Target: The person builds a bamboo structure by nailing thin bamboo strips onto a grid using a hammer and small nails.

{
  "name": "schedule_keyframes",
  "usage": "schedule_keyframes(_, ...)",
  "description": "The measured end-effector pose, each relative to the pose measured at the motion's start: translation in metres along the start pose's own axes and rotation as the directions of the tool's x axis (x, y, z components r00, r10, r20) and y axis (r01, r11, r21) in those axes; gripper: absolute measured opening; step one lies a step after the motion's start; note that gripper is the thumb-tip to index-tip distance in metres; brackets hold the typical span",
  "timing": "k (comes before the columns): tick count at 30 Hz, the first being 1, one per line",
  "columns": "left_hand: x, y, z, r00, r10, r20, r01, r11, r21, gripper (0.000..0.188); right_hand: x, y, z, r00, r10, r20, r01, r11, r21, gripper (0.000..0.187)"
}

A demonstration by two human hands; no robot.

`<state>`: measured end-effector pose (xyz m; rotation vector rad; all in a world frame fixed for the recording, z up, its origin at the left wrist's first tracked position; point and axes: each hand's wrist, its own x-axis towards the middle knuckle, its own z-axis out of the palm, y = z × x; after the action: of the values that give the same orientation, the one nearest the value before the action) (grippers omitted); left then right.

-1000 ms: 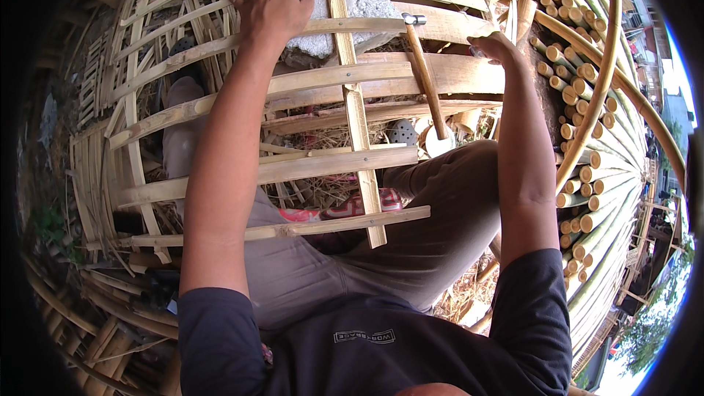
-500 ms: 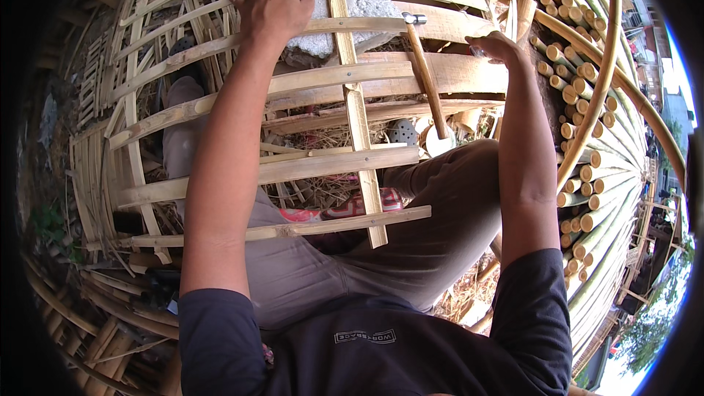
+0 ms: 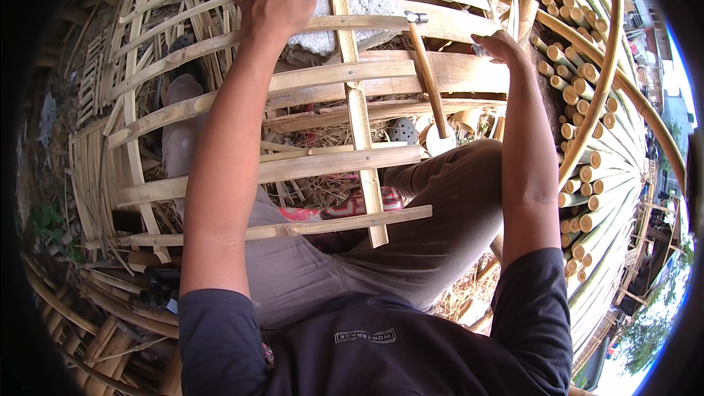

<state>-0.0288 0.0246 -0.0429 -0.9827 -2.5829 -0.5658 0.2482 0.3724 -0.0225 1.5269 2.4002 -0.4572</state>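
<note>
Comparing this moment with the two before it, almost nothing has moved; your left hand [image 3: 275, 1] stays spread flat at about 11 o'clock, fingers open and pressing down on the upper slats of the bamboo lattice frame [image 3: 345, 73], gripping nothing; your right hand [image 3: 499, 48] remains at about 1 o'clock, resting on the end of the broad slat [image 3: 440, 70], and whether its fingers close around the edge or merely lie on it cannot be told from here.

The hammer [image 3: 427, 81] has not shifted either; it lies loose across the frame, metal head toward 12 o'clock near the grey stone block [image 3: 363, 0], wooden handle running down toward 6 o'clock, just left of your right hand and touched by neither hand.

The vertical batten [image 3: 359, 117] crosses the slats at the centre; your knees and trousers [image 3: 440, 205] sit beneath it; stacked bamboo poles [image 3: 579, 132] fill the 3 o'clock side.

Judging from the stillness, you are steadying and holding the frame in place; the work reads as paused in a bracing hold, with the hammer within easy reach of your right hand.
</note>
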Motion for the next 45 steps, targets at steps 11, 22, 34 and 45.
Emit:
schedule_keyframes(11,0.001,-0.004,0.008,1.000,-0.002,-0.018,0.002,1.000,-0.005,0.067,-0.001,-0.006,0.006,0.998,-0.068,0.013,0.069,0.993,-0.099,0.054)
schedule_keyframes(22,0.000,-0.001,0.004,1.000,0.010,-0.028,-0.009,1.000,0.023,0.066,0.000,-0.005,0.006,0.997,-0.077,0.008,0.077,0.987,-0.143,0.059)
schedule_keyframes(34,-0.011,0.026,-0.029,0.995,-0.025,-0.094,0.014,0.993,-0.118,0.050,-0.002,-0.006,0.006,0.998,-0.064,0.030,0.066,0.994,-0.089,0.057)
schedule_keyframes(45,-0.008,0.021,-0.033,0.998,-0.056,0.024,0.058,0.991,-0.124,0.054,-0.006,-0.009,0.007,0.998,-0.064,0.009,0.065,0.994,-0.083,0.049)
